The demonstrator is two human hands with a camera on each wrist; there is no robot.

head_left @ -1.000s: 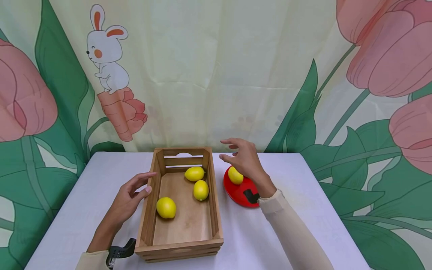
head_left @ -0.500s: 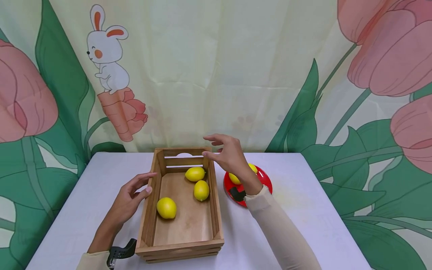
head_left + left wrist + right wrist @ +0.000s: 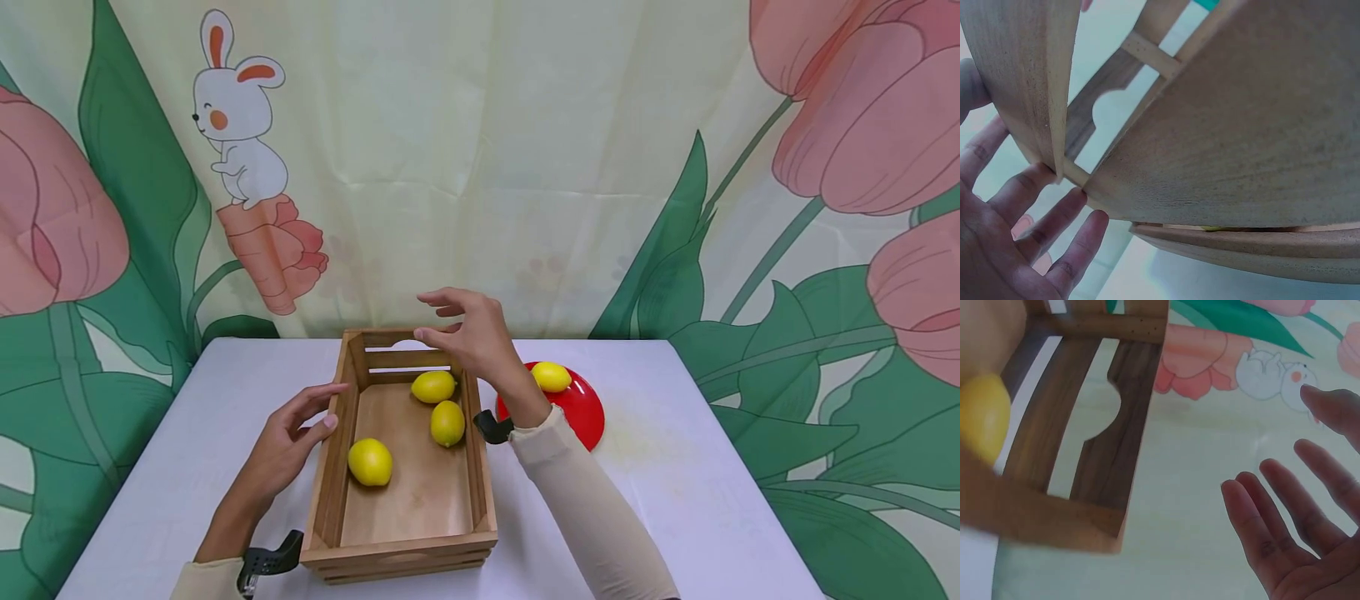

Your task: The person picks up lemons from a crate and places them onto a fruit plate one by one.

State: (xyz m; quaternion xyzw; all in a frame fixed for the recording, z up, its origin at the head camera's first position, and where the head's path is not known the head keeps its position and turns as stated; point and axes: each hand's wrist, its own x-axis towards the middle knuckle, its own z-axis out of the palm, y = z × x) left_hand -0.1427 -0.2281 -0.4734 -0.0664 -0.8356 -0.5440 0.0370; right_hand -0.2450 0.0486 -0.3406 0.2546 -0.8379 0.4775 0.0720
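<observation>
As the crate is standing below the right hand's parted fingers and touching the left hand's, also apart, a low right swing is risking a jolt.

Slatted brown wooden crate, upright; two yellow oval lemons inside, far right, third lemon near left wall. Glossy round red plate to its right, fourth lemon on it.
</observation>
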